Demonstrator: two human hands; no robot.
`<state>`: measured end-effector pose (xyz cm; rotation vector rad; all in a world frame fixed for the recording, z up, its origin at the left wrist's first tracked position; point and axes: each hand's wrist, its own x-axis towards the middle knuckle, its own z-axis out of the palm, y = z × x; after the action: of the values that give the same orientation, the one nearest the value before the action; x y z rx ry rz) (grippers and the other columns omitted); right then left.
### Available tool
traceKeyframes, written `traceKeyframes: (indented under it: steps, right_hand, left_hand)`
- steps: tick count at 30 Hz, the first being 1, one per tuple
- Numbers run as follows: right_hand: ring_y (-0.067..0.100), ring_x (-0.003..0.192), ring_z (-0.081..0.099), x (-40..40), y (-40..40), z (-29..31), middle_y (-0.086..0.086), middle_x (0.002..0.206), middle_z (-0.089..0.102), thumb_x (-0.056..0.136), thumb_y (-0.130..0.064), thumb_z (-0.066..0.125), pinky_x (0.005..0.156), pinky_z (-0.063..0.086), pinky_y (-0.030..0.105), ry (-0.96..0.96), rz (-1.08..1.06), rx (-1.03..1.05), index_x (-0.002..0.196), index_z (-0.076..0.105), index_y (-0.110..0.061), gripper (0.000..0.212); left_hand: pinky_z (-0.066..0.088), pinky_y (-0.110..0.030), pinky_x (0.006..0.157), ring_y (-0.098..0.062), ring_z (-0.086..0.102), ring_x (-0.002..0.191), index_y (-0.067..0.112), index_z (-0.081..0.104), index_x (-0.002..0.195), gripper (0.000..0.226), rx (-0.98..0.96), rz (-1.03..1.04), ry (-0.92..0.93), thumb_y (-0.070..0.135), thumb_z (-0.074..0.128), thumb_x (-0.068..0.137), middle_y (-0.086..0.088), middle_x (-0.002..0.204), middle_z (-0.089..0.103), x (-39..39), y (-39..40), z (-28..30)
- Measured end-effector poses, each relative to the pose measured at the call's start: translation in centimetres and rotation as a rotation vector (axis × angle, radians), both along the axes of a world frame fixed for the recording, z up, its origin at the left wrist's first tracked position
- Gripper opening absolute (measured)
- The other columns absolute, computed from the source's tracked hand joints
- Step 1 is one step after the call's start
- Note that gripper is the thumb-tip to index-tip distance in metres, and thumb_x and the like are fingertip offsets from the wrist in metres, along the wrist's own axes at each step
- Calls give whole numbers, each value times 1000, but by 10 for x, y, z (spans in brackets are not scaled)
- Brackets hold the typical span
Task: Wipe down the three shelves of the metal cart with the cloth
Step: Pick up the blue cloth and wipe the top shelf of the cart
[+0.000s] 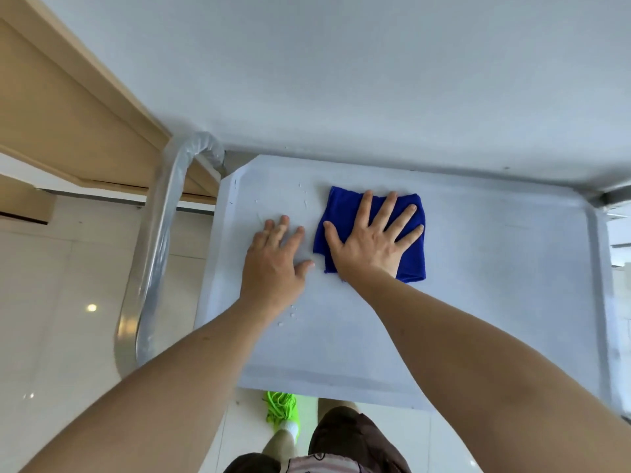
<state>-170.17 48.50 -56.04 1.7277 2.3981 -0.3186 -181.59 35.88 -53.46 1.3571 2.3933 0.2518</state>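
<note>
Cloth (375,233) under flat spread right hand (370,238); left hand (276,257) spread beside, near handle (164,220).

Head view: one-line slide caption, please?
Right hand presses the blue cloth flat on the cart's top shelf; left hand rests beside it.

Cloth (392,233) — deep royal blue; cart shelf (478,285) pale grey-white; shoe (283,409) neon green; shorts (351,438) dark brown — floor tiles (68,302) glossy cream.

The scene is viewed from one head-worn camera. It is aimed steeply downward, close over the cart shelf (478,285).
</note>
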Motion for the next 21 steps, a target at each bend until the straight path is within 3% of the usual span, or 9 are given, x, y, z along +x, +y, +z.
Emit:
traceKeyframes:
  steps: [12, 21]
  right_hand:
    - [53, 149, -8, -48, 43, -3, 23, 166, 5, 86, -80, 11, 114, -4, 74, 0, -38, 31, 160, 11, -17, 96]
    - [50, 149, -16, -39, 38, 5, 19, 167, -8, 89, -79, 12, 114, -7, 73, 16, 11, -11, 160, -1, -22, 92]
  left_hand:
    - [19, -42, 120, -29, 18, 149, 22, 42, 147, 60, 3, -5, 21, 40, 60, 93, -7, 160, 25, 0, 0, -2]
    - [14, -41, 121, -24, 4, 151, 32, 22, 153, 66, -131, -89, 5, 53, 47, 96, 0, 165, 6, -12, 1, 3]
